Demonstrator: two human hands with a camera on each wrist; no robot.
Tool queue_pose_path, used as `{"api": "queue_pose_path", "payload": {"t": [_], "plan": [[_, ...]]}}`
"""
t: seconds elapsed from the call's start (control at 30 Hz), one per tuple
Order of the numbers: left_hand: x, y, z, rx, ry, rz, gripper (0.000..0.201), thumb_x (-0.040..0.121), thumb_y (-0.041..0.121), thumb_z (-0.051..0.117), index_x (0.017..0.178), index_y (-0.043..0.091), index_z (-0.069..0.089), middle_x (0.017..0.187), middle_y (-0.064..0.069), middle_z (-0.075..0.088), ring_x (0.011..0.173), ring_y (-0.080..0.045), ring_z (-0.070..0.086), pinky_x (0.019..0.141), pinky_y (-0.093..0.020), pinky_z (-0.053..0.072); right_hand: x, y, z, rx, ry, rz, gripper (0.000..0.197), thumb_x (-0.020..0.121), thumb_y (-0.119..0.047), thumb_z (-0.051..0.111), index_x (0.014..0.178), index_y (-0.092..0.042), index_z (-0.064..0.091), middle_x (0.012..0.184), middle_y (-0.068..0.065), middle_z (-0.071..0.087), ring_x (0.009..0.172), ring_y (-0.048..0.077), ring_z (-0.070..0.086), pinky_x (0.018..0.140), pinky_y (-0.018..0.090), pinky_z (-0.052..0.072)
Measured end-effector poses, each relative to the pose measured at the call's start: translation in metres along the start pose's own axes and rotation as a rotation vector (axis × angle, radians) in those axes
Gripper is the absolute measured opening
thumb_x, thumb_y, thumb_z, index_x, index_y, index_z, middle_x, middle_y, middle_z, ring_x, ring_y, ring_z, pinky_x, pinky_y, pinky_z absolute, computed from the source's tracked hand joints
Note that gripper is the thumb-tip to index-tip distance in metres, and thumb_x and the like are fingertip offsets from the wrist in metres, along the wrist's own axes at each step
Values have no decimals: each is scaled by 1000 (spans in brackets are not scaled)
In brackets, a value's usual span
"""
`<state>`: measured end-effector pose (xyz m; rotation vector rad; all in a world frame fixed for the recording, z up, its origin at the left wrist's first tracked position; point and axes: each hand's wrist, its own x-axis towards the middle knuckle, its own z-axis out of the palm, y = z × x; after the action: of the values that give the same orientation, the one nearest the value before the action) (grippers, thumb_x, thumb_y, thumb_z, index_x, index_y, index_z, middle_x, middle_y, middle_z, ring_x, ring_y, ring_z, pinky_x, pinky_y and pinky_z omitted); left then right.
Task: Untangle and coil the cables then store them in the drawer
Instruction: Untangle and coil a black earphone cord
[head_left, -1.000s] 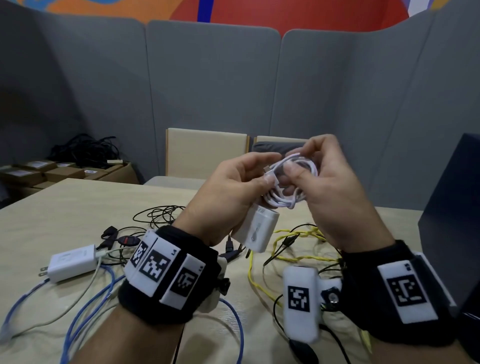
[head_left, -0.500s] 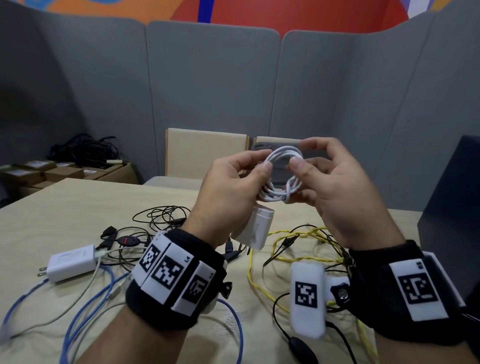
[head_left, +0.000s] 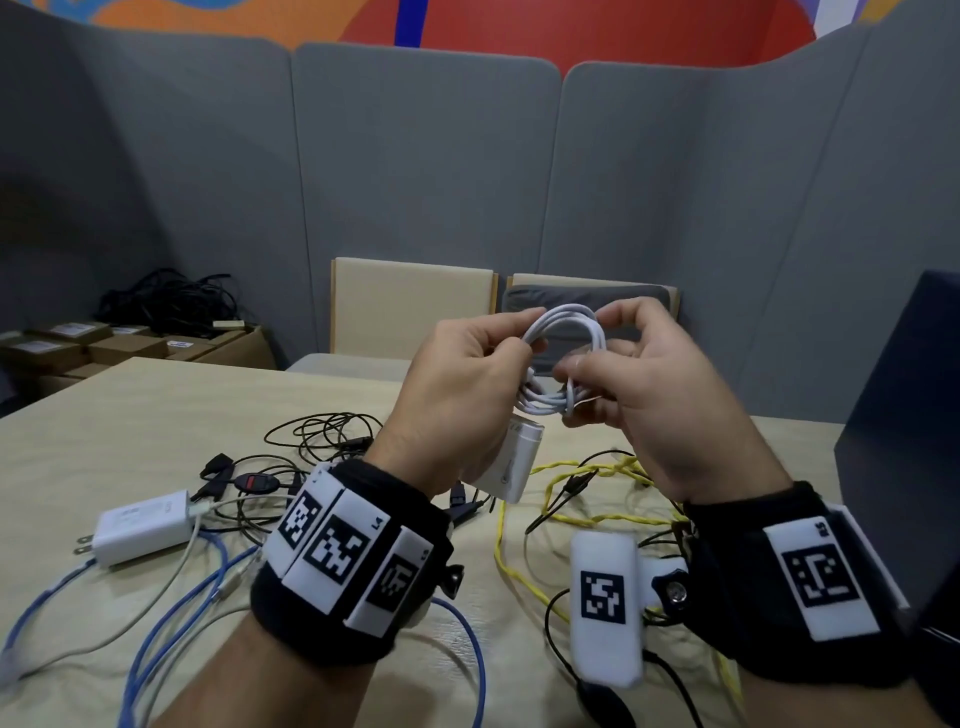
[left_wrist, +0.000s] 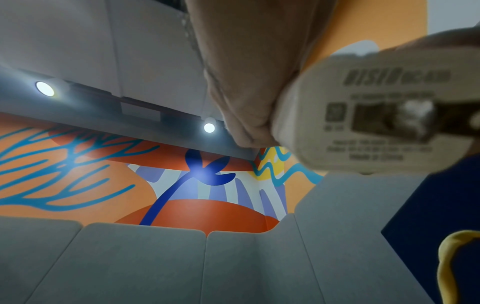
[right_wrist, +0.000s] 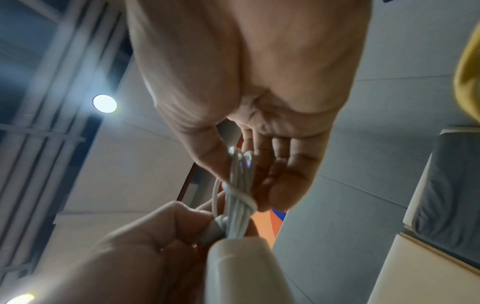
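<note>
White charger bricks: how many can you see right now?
2. One charger brick hangs below the white coil held by both hands; the other lies on the table's left. Cables may hide more.

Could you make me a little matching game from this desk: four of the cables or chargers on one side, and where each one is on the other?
Things:
1. white cable coil
2. yellow cable
3. blue cable
4. white charger with prongs

Places:
A. lying on the table, near left
B. flat on the table at the left, prongs pointing left
C. lying on the table under the right hand
D. held up between both hands

Pairs: 1-D, 2-C, 3-A, 4-B
</note>
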<state>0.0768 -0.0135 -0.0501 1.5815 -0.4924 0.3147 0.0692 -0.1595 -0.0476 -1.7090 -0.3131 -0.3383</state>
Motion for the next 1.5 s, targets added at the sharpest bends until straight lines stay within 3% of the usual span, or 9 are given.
{"api": "queue_pose_path", "payload": {"t": [0.27,0.4,0.53,0.63,0.73,1.07,1.2,1.33,1.5], "plan": [[1,-1,-2,45,-8,-15,50,89,-7,41,126,19,63,103,9,67,71,9,58,70,-18,52,1,2,6,-71,37,-37,28,91,-1,60,104,-23,48,86,13,65,63,21,65,59,38,57],[1,1,-9,-86,-117,-81,56,85,-15,43,130,14,58,67,17,67,62,3,57,68,-21,51,3,4,7,14,76,-48,27,93,-1,59,100,-25,49,87,12,67,64,23,63,58,36,53],[0,7,-9,-222,-152,-140,54,87,-15,35,131,7,57,58,14,64,57,0,59,60,-18,50,1,3,15,114,83,-47,27,94,1,56,100,-24,48,89,11,68,70,26,63,60,36,49],[-1,8,-11,-331,-149,-173,52,85,-9,28,126,-1,59,60,6,66,62,-9,64,71,-33,59,-1,-1,17,128,61,-86,26,95,0,56,102,-25,48,93,10,70,76,27,67,61,34,51],[1,9,-11,-425,-138,-188,50,84,-6,30,124,-5,59,85,-14,69,86,-32,64,93,-58,50,-3,-5,15,115,56,-118,27,94,-1,56,103,-25,49,93,9,71,78,27,68,64,34,52],[0,8,-13,-451,-147,-117,27,101,7,36,110,4,61,65,2,69,57,-9,64,63,-27,59,-5,-7,17,116,52,-139,26,94,1,56,105,-22,48,99,15,68,72,24,67,60,32,53],[1,6,-10,-417,-46,-26,27,98,1,45,112,16,64,83,-9,72,64,-16,67,69,-40,61,-4,-6,20,146,95,-155,27,93,0,58,105,-22,48,95,13,69,66,20,66,59,30,51],[0,-1,-2,-283,46,73,27,91,-13,47,86,7,65,67,-6,67,55,-15,62,54,-27,55,-6,-8,24,311,153,-153,24,94,3,55,102,-19,48,76,5,66,61,17,60,51,27,46],[3,-10,2,-294,1,0,28,93,-9,41,85,2,66,79,-16,66,73,-22,64,68,-32,56,-6,-10,27,337,227,-141,24,94,5,52,100,-18,46,66,2,63,54,15,59,46,25,43]]}}
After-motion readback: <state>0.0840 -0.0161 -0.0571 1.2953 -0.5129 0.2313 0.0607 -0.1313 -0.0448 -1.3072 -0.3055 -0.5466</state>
